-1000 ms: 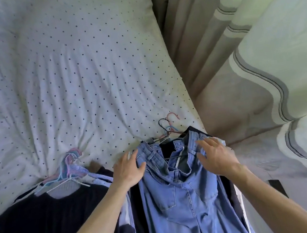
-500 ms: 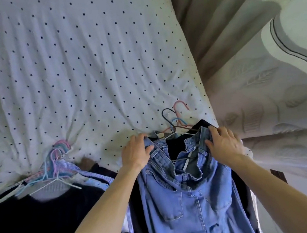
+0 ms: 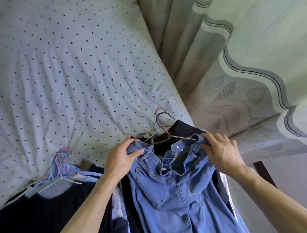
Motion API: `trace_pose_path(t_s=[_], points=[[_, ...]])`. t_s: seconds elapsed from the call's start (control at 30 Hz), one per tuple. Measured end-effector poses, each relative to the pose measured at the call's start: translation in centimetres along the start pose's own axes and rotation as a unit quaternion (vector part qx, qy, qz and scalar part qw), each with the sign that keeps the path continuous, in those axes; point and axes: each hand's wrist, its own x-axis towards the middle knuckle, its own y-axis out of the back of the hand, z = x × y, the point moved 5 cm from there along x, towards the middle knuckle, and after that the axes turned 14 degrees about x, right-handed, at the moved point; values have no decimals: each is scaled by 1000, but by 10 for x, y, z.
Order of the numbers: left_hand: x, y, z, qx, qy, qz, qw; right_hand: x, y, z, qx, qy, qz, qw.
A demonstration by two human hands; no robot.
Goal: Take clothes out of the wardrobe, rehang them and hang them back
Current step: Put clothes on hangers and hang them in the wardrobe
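Note:
Blue jeans lie on top of a pile of dark clothes at the bed's near edge. My left hand grips the left side of the waistband and my right hand grips the right side. A dark wire hanger sits in the open waistband, its hook pointing away from me. Pink and blue hanger hooks from the garments below show just behind it.
A second pile lies to the left: a dark garment and a striped shirt on pastel hangers. The dotted white duvet covers the bed. Patterned curtains hang along the right. A dark strap lies lower right.
Both hands have moved from resting on the jeans to gripping the waistband at each side and spreading it, and the dark hanger now shows inside the waistband.

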Motion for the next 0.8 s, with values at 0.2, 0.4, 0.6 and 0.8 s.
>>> trace_pose_path(t_s=[0.2,0.4,0.6,0.8], points=[[-78,46,64,41,-41,39,998,-111,65,7,139,36,106,984],[-181,75,162,65,-164,73,982,-248,137,25,192,24,259,946],[-280,70,269,49,-327,21,943,-417,194,47,197,-39,419,886],[-355,41,366,74,-474,-121,869,-580,198,46,109,-159,538,820]])
